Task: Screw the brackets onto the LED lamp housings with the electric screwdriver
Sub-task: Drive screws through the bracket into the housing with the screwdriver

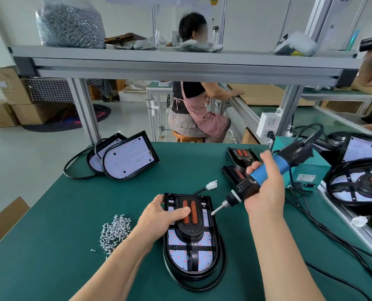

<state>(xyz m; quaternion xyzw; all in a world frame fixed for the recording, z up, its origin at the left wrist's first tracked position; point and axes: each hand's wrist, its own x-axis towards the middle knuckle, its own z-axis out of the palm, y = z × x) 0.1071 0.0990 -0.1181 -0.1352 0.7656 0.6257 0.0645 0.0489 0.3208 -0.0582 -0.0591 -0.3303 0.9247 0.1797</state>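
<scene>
A black LED lamp housing (pixel 211 253) lies in front of me on the green table, with a black bracket (pixel 193 232) bearing two orange strips set on its white LED board. My left hand (pixel 159 220) grips the housing's upper left edge, thumb lying across the bracket. My right hand (pixel 265 187) holds the blue and black electric screwdriver (pixel 261 179); its bit tip carries a screw just above the housing's right rim. A pile of silver screws (pixel 113 232) lies to the left of my left arm.
Two housings without brackets (pixel 126 161) lean at the back left. Brackets (pixel 239 164) are stacked at the back right beside a teal box (pixel 311 170). More housings (pixel 358 183) and cables (pixel 324 231) lie on the right. Another person (pixel 193 109) sits behind the bench.
</scene>
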